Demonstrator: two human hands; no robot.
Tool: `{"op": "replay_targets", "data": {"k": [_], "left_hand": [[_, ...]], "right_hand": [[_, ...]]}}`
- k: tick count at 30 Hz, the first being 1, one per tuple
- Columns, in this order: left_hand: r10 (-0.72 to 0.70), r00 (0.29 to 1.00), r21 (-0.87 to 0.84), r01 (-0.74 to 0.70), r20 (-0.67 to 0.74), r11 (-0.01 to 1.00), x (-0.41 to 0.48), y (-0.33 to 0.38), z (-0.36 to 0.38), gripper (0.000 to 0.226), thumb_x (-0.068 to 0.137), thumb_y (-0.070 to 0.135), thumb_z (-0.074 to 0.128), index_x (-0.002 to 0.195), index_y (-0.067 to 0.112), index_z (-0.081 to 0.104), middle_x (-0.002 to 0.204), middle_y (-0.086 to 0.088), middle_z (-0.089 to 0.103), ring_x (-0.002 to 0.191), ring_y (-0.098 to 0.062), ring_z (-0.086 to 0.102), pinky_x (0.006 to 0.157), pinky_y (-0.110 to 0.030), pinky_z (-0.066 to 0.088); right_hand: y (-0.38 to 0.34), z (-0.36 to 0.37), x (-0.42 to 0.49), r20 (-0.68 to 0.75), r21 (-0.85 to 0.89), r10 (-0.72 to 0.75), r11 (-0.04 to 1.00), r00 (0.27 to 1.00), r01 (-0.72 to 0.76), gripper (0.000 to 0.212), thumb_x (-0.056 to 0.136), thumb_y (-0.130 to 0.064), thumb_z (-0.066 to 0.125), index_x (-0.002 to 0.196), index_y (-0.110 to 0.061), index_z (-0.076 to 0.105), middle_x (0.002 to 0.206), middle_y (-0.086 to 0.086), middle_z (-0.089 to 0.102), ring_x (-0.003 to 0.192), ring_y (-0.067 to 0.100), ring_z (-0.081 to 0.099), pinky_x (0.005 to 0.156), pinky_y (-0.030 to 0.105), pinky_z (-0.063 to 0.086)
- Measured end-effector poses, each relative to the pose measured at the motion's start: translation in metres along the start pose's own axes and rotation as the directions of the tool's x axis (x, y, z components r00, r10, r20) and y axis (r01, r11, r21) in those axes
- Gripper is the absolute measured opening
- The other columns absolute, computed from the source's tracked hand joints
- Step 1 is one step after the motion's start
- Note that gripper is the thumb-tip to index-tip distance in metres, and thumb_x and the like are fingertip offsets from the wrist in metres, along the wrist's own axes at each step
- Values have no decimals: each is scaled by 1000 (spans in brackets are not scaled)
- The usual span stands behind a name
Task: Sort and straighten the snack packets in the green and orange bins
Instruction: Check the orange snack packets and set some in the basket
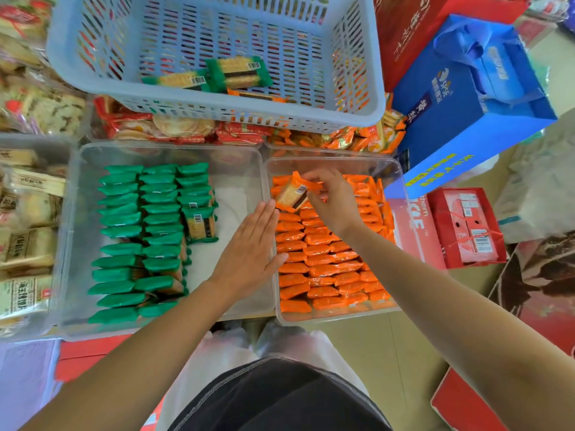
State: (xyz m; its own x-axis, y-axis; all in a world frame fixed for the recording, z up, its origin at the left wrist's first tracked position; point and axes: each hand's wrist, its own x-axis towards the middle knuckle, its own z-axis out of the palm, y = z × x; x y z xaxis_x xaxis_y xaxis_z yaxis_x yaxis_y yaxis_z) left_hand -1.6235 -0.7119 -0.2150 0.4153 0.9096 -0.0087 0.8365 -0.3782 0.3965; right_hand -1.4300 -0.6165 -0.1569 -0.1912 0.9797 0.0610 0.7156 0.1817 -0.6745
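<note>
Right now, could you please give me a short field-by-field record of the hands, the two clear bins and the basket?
left hand: flat, fingers straight, at the wall between both bins
right hand: pinches an orange foil snack packet above the far rows
left clear plastic bin: green foil packets in three columns; right side bare
right clear plastic bin: orange packets in rows
blue slotted plastic basket: behind the bins; holds three loose packets
</note>
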Motion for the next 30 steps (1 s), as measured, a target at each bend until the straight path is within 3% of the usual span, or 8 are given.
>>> {"op": "replay_targets", "data": {"k": [4, 7, 10, 14, 19, 23, 26, 30], "left_hand": [[-1, 1000, -32, 0, -27, 999, 0, 0, 1, 79, 99, 55, 26, 155, 2, 7, 164, -12, 1, 152, -22, -3, 122, -43, 13], [15, 999, -27, -16, -50, 1000, 0, 0, 1, 79, 99, 54, 29, 154, 1, 11, 164, -13, 5, 152, -24, 1, 122, -42, 13], [25, 997, -25, -27, -67, 999, 1, -1, 0, 79, 99, 55, 29, 154, 1, 12, 164, -13, 7, 152, -24, 3, 121, -43, 14], [34, 996, -15, -36, -82, 999, 3, -2, -2, 80, 98, 56, 30, 154, 1, 12, 163, -13, 9, 152, -23, 3, 121, -40, 10], [64, 995, -5, -64, -77, 998, 7, -7, -4, 84, 97, 59, 31, 154, 0, 14, 164, -14, 8, 152, -24, 0, 123, -39, 5], [82, 994, -4, -83, -65, 997, 14, -13, -8, 84, 98, 59, 29, 155, 0, 11, 164, -13, 4, 152, -24, -3, 123, -43, 7], [78, 995, 13, -78, -56, 997, 16, -14, -7, 83, 99, 59, 26, 155, 1, 9, 164, -13, 2, 152, -24, -3, 122, -44, 9], [74, 996, 16, -73, -51, 997, 15, -13, -6, 82, 99, 58, 27, 155, 0, 9, 164, -13, 1, 152, -25, -3, 122, -46, 13]], "right_hand": [[-1, 10, 4, 49, -70, -63, 995, 997, 66, 30, 86, -4, 62, 113, -14, 65, 110, 6, 60, 90, 19, 62, 78, 38, 55], [-1, 17, 2, 141, -127, -126, 981, 982, 144, 26, 86, -3, 64, 110, -11, 68, 108, 6, 65, 91, 18, 63, 77, 25, 50], [6, 26, -6, 213, -216, -162, 954, 963, 209, 23, 87, -9, 61, 108, -14, 70, 105, 3, 70, 98, 22, 65, 82, 36, 50], [13, 32, -12, 124, -399, -151, 897, 981, 189, 21, 85, -18, 60, 103, -17, 71, 98, 2, 70, 102, 29, 58, 81, 41, 41], [22, 34, -13, 115, -428, -201, 874, 973, 231, 31, 87, -23, 50, 104, -19, 75, 107, 10, 61, 106, 35, 52, 82, 43, 43], [20, 32, -7, 140, -411, -189, 882, 972, 231, 31, 89, -30, 50, 104, -22, 76, 102, 8, 58, 97, 29, 52, 76, 41, 43], [17, 32, 6, 53, -351, -181, 917, 982, 189, 26, 92, -23, 53, 106, -12, 72, 99, 10, 59, 92, 28, 55, 75, 39, 45], [15, 43, 18, 17, -435, -120, 893, 993, 116, 19, 83, -10, 67, 101, -10, 73, 96, 13, 58, 90, 33, 57, 70, 42, 51]]}}
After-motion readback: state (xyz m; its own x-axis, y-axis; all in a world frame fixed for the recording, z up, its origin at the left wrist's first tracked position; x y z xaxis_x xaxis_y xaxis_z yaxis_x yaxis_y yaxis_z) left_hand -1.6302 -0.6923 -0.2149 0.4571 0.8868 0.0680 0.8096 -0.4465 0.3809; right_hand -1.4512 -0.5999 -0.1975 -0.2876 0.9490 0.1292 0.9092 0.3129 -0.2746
